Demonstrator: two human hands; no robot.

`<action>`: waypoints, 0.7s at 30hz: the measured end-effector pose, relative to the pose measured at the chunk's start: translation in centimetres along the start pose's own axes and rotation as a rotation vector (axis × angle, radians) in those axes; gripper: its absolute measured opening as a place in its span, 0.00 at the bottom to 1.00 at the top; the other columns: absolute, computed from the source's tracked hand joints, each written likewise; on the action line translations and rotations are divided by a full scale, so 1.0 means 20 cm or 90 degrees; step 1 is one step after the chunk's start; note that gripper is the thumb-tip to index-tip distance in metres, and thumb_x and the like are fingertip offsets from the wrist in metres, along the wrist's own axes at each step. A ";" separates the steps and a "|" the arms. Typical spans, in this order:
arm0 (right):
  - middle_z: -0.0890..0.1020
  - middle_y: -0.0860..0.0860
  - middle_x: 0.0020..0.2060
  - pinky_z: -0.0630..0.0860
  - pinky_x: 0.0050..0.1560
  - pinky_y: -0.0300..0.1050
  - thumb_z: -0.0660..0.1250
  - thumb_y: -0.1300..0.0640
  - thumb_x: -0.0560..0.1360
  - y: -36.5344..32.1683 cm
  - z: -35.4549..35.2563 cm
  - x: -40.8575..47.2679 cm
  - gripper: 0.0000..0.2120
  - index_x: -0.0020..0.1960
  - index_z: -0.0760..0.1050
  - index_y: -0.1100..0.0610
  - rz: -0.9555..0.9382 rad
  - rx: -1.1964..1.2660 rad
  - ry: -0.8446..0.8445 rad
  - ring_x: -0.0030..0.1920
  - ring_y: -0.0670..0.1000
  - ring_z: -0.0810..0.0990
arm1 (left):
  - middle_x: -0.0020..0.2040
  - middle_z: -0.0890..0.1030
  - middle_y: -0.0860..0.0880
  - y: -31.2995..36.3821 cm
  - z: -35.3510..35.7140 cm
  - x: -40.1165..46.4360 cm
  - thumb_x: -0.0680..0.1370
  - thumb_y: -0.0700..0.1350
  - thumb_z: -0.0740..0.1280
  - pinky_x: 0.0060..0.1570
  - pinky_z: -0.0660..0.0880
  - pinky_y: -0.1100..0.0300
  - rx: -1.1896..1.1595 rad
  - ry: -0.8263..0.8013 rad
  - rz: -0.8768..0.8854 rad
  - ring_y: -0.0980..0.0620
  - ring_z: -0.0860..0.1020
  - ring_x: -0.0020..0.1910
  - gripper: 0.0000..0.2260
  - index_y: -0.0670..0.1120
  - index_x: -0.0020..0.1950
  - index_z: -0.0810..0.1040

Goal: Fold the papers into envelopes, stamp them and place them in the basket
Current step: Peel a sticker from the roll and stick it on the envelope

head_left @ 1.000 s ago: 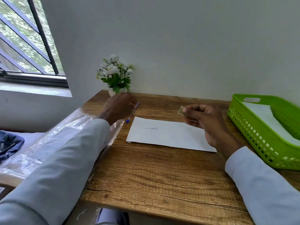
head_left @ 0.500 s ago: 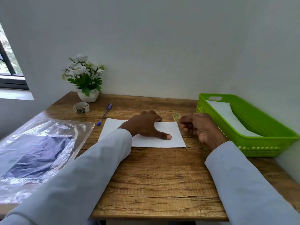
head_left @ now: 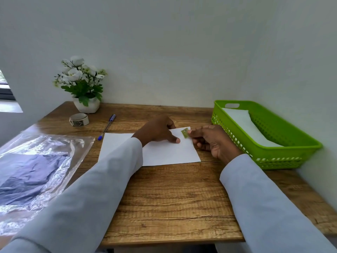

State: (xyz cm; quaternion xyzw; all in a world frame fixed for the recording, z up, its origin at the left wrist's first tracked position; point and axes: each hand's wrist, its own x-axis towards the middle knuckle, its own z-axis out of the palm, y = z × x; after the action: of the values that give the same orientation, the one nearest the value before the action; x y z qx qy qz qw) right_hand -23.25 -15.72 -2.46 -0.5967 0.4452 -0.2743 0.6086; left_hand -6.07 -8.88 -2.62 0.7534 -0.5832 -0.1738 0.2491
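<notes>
The left hand [head_left: 156,131] presses flat on the envelope [head_left: 169,152]. The right hand [head_left: 212,141] pinches a stamp [head_left: 184,132] over the envelope's corner.

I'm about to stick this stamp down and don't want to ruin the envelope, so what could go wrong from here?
1. The stamp is tilted in the right hand pinch near the envelope top right corner; it may land crooked or overhang the edge.
2. The left hand presses only the middle, so the envelope could pivot on the table.
</notes>
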 end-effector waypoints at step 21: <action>0.76 0.49 0.33 0.63 0.29 0.39 0.77 0.59 0.69 -0.01 0.03 0.00 0.08 0.43 0.78 0.56 0.000 0.079 0.033 0.31 0.45 0.69 | 0.42 0.85 0.47 -0.01 -0.04 -0.01 0.73 0.48 0.75 0.36 0.71 0.60 -0.130 0.103 0.056 0.51 0.80 0.37 0.09 0.43 0.45 0.85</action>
State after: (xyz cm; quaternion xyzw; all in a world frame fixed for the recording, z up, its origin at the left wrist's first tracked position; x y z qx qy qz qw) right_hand -22.68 -15.37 -2.34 -0.5506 0.4429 -0.3167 0.6328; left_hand -5.52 -8.43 -2.03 0.7092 -0.5729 -0.1599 0.3785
